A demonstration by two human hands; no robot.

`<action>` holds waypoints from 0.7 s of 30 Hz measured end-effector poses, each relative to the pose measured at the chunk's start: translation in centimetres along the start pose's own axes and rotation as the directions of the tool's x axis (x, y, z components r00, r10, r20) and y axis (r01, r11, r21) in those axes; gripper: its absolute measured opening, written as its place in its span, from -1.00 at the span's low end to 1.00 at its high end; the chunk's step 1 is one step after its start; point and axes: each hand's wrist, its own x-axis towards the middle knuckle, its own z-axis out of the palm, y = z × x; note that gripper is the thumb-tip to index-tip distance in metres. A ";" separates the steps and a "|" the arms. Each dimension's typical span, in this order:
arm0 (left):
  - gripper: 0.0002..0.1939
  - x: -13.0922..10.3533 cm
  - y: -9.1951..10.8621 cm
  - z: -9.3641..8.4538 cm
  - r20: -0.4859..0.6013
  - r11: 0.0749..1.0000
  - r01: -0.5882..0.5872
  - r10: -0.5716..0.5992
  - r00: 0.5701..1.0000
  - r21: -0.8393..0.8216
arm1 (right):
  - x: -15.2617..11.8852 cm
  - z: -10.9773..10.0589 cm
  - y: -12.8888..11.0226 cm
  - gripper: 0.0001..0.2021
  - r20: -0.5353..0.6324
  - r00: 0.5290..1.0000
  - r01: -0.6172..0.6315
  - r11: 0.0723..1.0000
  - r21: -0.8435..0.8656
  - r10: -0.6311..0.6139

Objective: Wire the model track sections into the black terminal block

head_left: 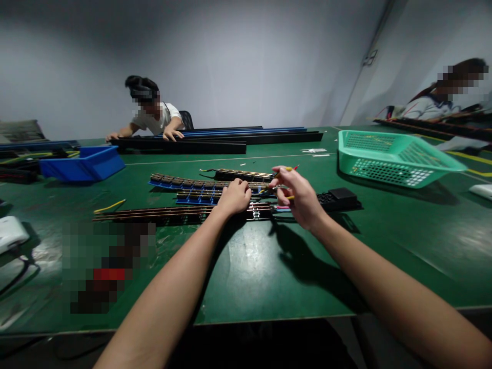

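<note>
Several long strips lie side by side on the green table [238,277], among them a blue strip [184,183] with copper-coloured rods and a black strip [154,214] nearest me. My left hand [235,197] rests on the strips near their right ends, its fingers curled down and pressed on them. Beside it on the right, my right hand [298,197] is closed on thin yellow wires [288,198], above the strips' ends. A black block-shaped part [340,198] lies just beyond my right hand. What the left fingertips touch is hidden.
A blue bin [82,164] stands at the left and a green basket [400,159] at the right. Long black bars [215,143] lie at the back by a person [156,115]. Another person [434,102] sits at the right. A white device [11,234] is at the left edge.
</note>
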 end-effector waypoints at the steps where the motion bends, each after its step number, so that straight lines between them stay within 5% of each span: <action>1: -0.72 0.0 0.0 0.0 -0.001 1.000 -0.003 0.003 1.000 0.000 | 0.1 -0.5 -0.8 -0.58 -0.025 1.000 0.020 0.998 0.058 -0.019; 4: -0.72 0.1 0.0 0.0 -0.002 1.000 -0.004 0.004 1.000 0.001 | 0.1 -2.1 -2.9 -0.62 -0.102 0.986 0.136 0.990 0.046 -0.130; 7: -0.71 0.2 0.0 0.0 0.004 1.000 0.001 -0.001 1.000 0.005 | 0.6 -3.6 -3.7 -0.66 -0.189 0.973 0.122 0.991 -0.063 -0.131; 11: -0.72 0.1 0.0 0.0 0.006 1.000 0.008 -0.008 1.000 0.001 | 1.8 -4.8 -2.7 -0.63 -0.261 0.965 -0.016 0.993 -0.117 -0.015; 15: -0.72 0.1 0.0 0.0 0.011 1.000 0.009 -0.009 1.000 -0.001 | 2.7 -5.4 -0.5 -0.59 -0.205 0.978 -0.041 0.956 -0.292 -0.021; 17: -0.72 0.1 0.0 0.0 0.012 1.000 0.009 -0.009 1.000 0.000 | 2.5 -5.4 0.4 -0.58 -0.073 0.992 0.052 0.850 -0.523 -0.105; 21: -0.71 0.0 0.0 0.0 0.005 1.000 0.008 -0.008 1.000 -0.005 | 1.3 -4.4 1.0 -0.65 0.340 0.937 0.340 0.416 -0.843 -0.077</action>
